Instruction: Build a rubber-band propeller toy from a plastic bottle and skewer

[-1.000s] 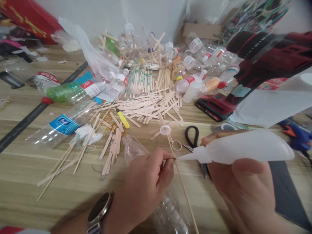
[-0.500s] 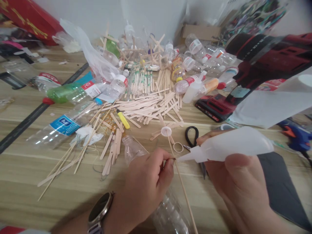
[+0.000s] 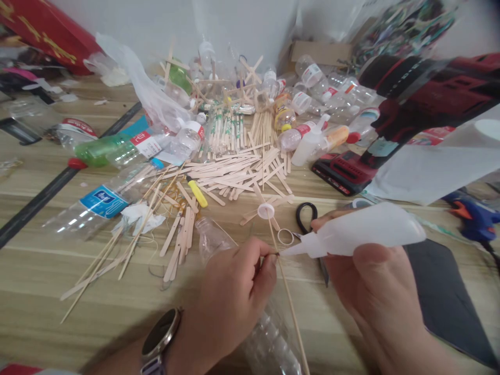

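Note:
My left hand [image 3: 238, 291] is closed in a pinch at a thin bamboo skewer [image 3: 291, 304], where a small dark bit shows at the fingertips. On the skewer's far end sits a white round cap [image 3: 266, 211] with flat wooden sticks [image 3: 260, 194] around it like blades. My right hand [image 3: 375, 284] grips a translucent white squeeze bottle [image 3: 363, 229], tipped sideways. Its narrow nozzle touches, or nearly touches, the skewer beside my left fingertips. Beneath my left hand lies a clear plastic bottle [image 3: 271, 338], partly hidden.
Behind my right hand are scissors [image 3: 307, 219] and a red cordless drill [image 3: 406, 114]. Loose craft sticks [image 3: 234, 169], a yellow-handled tool [image 3: 197, 192] and several plastic bottles [image 3: 103, 200] cover the table's middle and left. A blue glue gun [image 3: 474, 213] lies right.
My right hand and the squeeze bottle have shifted slightly left, with the nozzle still at the skewer. The skewer's near end has swung a little left. My left hand stays almost in place.

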The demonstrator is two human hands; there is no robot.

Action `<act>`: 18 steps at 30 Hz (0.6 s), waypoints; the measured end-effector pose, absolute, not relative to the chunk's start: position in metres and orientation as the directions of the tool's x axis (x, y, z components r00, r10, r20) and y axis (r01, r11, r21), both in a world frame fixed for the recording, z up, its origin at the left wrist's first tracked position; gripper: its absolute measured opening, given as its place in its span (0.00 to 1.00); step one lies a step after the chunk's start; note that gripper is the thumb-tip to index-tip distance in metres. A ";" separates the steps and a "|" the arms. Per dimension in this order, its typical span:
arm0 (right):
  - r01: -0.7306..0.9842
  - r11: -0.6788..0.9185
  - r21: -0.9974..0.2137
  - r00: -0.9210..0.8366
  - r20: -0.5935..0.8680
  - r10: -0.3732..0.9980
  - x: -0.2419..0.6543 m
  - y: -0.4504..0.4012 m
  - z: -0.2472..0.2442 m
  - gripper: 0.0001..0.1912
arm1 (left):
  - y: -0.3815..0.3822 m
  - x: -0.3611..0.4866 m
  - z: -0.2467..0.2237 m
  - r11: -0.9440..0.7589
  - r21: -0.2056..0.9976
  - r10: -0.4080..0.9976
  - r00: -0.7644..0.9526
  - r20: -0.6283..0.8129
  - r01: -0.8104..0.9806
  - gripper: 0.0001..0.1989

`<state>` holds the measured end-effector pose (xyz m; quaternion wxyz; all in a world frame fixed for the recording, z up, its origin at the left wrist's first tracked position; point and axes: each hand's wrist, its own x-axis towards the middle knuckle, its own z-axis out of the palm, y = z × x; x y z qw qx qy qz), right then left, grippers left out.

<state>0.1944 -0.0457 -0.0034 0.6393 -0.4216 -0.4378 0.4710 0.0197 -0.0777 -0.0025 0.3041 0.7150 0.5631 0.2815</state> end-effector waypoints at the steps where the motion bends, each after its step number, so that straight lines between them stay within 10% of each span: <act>1: -0.235 0.199 -0.951 0.173 0.160 0.972 0.194 -0.046 -0.003 0.19 | -0.078 0.020 -0.003 -0.179 0.751 0.977 0.206 0.059 0.635 0.10; 18: -0.230 0.221 -0.948 0.222 0.170 0.960 0.199 -0.049 -0.007 0.21 | -0.077 0.021 -0.002 -0.165 0.749 0.978 0.203 0.041 0.642 0.09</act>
